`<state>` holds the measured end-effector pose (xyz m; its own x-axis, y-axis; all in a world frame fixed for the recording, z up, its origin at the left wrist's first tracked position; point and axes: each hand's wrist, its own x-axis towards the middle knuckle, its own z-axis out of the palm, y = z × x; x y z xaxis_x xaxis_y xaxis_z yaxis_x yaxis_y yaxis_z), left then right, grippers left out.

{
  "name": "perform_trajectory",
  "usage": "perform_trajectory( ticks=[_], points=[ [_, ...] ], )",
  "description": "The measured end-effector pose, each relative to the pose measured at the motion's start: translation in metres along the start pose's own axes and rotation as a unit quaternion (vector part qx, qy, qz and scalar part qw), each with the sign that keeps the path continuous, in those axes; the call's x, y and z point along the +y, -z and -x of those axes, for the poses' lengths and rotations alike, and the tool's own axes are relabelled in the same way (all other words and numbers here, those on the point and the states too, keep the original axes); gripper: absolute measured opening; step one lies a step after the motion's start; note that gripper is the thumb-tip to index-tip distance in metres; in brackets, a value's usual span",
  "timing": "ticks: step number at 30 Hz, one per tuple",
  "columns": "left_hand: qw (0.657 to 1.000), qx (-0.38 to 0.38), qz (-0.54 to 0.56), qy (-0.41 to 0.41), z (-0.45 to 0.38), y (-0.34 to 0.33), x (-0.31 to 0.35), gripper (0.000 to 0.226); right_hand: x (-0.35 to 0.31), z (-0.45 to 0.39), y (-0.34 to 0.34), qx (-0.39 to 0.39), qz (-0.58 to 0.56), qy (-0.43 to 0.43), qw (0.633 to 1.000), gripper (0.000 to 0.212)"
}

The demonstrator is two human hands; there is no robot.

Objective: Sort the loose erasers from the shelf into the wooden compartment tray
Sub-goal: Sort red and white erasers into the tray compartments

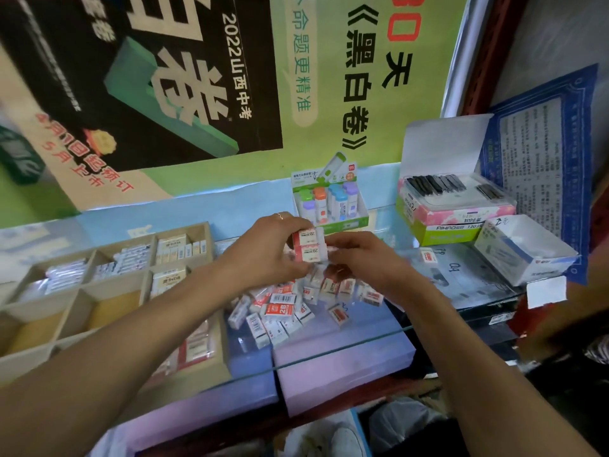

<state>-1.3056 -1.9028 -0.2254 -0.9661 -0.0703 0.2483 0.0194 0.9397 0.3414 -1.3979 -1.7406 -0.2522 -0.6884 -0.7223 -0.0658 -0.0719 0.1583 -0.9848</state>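
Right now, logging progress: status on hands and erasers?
Left hand grips stacked erasers; right hand touching them. Loose pile remains. Tray path unobstructed.

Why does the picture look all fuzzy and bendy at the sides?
Head view: the wide lens bends the edges, so the poster leans and the forearms stretch; the wooden tray at the left edge is smeared; the dark lower right corner is blurred too; sharpest is the middle, where the left hand and right hand hold stacked erasers above the loose pile.

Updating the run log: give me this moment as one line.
left hand: holds stacked 2B erasers | right hand: touching stack | loose pile: on glass shelf | wooden tray: partly filled
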Motion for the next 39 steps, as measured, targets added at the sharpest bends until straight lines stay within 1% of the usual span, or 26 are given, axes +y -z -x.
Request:
perform_trajectory(
  ticks=[2,4,8,10,13,15,17,19,20,22,25,28,30,34,37,39],
  points=[
    [1.0,0.011,-0.006,0.015,0.015,0.011,0.0,0.049,-0.007,0.003,-0.011,-0.033,-0.01,0.008,0.999,0.023],
    [0.999,0.028,-0.011,0.035,0.029,0.02,-0.002,0.048,-0.013,0.005,-0.022,-0.056,0.014,0.026,0.998,0.014],
    [0.996,0.041,-0.015,0.076,0.06,0.035,-0.01,0.05,-0.025,0.01,-0.047,-0.082,0.054,0.052,0.994,0.008],
    [0.991,0.058,0.031,0.116,0.077,0.045,-0.018,0.046,-0.031,0.011,-0.062,-0.102,0.061,0.058,0.991,0.005],
    [0.971,0.109,0.123,0.173,0.1,0.063,-0.028,0.022,-0.037,0.01,-0.088,-0.128,0.08,0.063,0.987,0.008],
    [0.96,0.128,0.155,0.196,0.116,0.073,-0.036,0.026,-0.041,0.012,-0.107,-0.138,0.089,0.068,0.984,0.005],
    [0.952,0.134,0.171,0.214,0.135,0.082,-0.044,0.033,-0.043,0.014,-0.125,-0.147,0.104,0.076,0.981,0.012],
    [0.956,0.123,0.147,0.223,0.155,0.088,-0.055,0.03,-0.043,0.016,-0.139,-0.147,0.121,0.078,0.979,0.021],
    [0.96,0.11,0.123,0.227,0.166,0.091,-0.061,0.028,-0.042,0.017,-0.145,-0.143,0.124,0.077,0.979,0.022],
    [0.965,0.086,0.075,0.237,0.186,0.095,-0.076,0.025,-0.04,0.019,-0.156,-0.13,0.125,0.074,0.981,0.021],
    [0.963,0.072,0.052,0.254,0.211,0.093,-0.098,0.023,-0.038,0.021,-0.175,-0.119,0.136,0.074,0.981,0.023],
    [0.969,0.058,0.022,0.24,0.225,0.087,-0.112,0.017,-0.037,0.017,-0.194,-0.099,0.156,0.084,0.979,0.022],
    [0.97,0.051,-0.023,0.237,0.229,0.084,-0.115,0.012,-0.039,0.013,-0.207,-0.087,0.161,0.097,0.978,0.021],
    [0.958,0.053,-0.156,0.234,0.231,0.082,-0.119,0.012,-0.044,0.008,-0.226,-0.095,0.207,0.128,0.965,0.027],
    [0.947,0.045,-0.171,0.268,0.23,0.082,-0.124,0.007,-0.043,0.005,-0.23,-0.108,0.25,0.137,0.953,0.03],
    [0.944,0.045,-0.168,0.281,0.23,0.081,-0.13,0.011,-0.041,0.001,-0.233,-0.112,0.267,0.147,0.946,0.03]
  ],
)
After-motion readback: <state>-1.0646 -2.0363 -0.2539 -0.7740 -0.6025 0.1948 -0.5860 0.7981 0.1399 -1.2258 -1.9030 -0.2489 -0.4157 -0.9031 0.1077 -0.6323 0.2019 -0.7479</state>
